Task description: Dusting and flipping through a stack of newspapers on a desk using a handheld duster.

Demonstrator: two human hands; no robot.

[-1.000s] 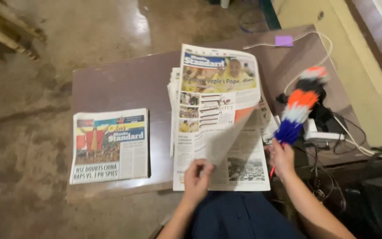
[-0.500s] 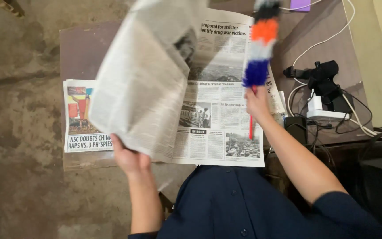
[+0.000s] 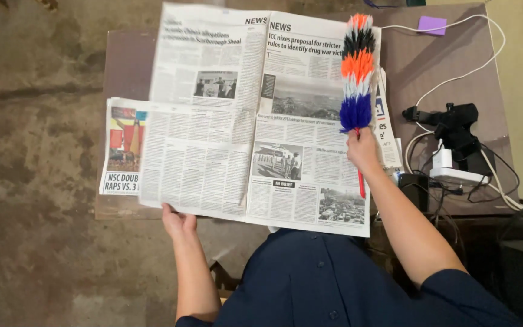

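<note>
A newspaper point(image 3: 237, 121) lies opened flat across a brown table point(image 3: 443, 79), showing two inner pages of text and photos. My left hand point(image 3: 178, 221) grips the bottom edge of its left page. In my right hand point(image 3: 363, 151) is a feather duster point(image 3: 357, 72) with a red handle and a fluffy head banded blue, white, orange and black; the head rests over the right page near its right edge. A second, folded newspaper point(image 3: 122, 148) with a colour front page sticks out from under the open one at the left.
A black device point(image 3: 455, 130), a white power adapter point(image 3: 443, 163), a small black box point(image 3: 416, 188) and tangled white and black cables sit on the table's right side. A purple sticky note point(image 3: 432, 25) lies at the far right corner. Stained concrete floor point(image 3: 31, 181) spreads to the left.
The paper was closed a second ago, then my left hand swung the front page over to the left. Now it lies opened flat. The duster has moved up over the right page.
</note>
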